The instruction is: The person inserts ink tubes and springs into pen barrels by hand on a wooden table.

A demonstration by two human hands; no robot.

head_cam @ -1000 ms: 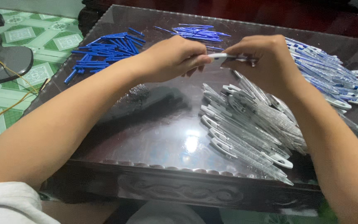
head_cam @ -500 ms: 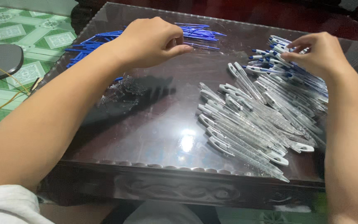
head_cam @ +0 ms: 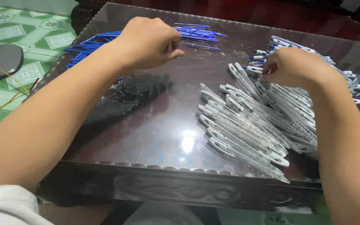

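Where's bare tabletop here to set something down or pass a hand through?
Free: the dark glass strip down the middle of the table, between the small springs on the left and the clear pen barrels. Crowded: right half under the right hand, and the far edge with blue refills past the left hand.

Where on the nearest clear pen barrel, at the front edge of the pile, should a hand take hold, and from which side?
Probably at the middle of the clear pen barrel, coming from above. It lies flat on the glass table top, slanted, its looped clip end toward the left and its tip toward the front right. Its near side is bare; other barrels crowd the far side, so fingers pinching across the width fit best there.
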